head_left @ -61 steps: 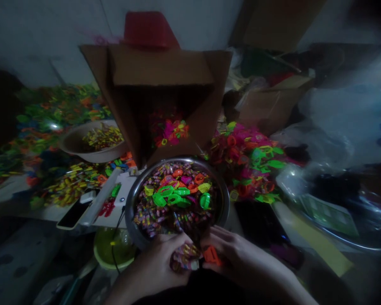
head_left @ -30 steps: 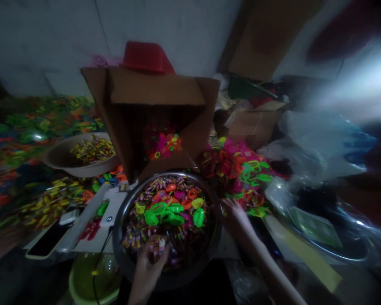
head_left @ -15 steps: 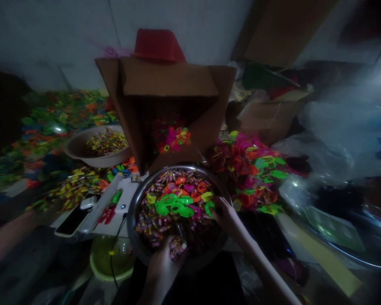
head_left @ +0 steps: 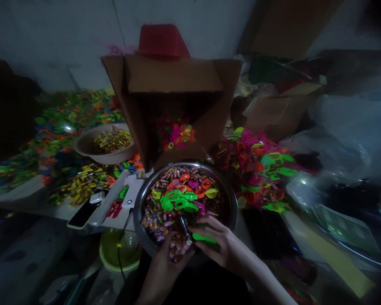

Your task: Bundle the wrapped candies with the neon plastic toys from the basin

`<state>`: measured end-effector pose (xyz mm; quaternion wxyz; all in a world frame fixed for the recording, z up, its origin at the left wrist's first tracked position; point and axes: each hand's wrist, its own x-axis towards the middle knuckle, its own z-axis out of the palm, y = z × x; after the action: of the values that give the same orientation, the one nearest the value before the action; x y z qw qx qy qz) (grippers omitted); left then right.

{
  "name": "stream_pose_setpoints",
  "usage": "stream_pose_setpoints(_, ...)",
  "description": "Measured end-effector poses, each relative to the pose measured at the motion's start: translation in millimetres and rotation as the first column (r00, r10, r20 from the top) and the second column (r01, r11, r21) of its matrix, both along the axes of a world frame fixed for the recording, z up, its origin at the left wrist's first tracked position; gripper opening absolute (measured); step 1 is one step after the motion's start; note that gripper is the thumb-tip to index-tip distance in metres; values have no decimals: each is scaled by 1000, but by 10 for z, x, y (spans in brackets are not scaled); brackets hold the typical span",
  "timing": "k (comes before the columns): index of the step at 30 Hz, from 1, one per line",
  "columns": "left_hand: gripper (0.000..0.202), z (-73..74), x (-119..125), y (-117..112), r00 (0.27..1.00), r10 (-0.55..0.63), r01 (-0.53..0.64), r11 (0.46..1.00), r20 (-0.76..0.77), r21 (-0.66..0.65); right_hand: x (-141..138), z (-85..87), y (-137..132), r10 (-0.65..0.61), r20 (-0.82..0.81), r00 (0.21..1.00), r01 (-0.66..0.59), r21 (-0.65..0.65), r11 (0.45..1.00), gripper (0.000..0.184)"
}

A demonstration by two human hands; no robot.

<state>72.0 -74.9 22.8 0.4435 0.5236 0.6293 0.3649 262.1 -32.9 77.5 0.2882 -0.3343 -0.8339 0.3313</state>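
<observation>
Head view. The left hand is curled closed around a bunch of small wrapped pieces at the near rim of the metal bowl. The right hand, just beside it, pinches a green plastic piece between thumb and fingers over the same rim. The bowl holds more wrapped pieces and bright plastic rings. Behind it stands an open cardboard box; a pile of coloured plastic parts lies to the right, a phone to the left.

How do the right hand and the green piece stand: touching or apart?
Touching. The head view shows the green piece pinched in the right hand, with no gap. The left hand grips candies.
</observation>
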Motion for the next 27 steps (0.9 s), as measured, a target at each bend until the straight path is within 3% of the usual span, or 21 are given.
stream_pose_setpoints(8, 45, 176, -7, -20, 994, -63, 59, 997, -86, -41, -37, 76, -8, 16, 26, 1000, -19, 111, 994, 20)
stream_pose_setpoints(17, 50, 281, -7, 40, 992, -66, 60, 996, -104, -60, -33, 50, 1, -26, 68, 997, 11, 215, 976, 27)
stream_pose_setpoints(22, 50, 371, 8, 64, 980, -84, 67, 993, -180, -96, -44, 61, -1, -32, 94, 995, 10, 227, 974, 28)
stream_pose_setpoints(27, 49, 363, 33, 66, 953, -77, 55, 995, -292, -83, -66, 75, -4, -52, 152, 987, 3, 304, 953, 28)
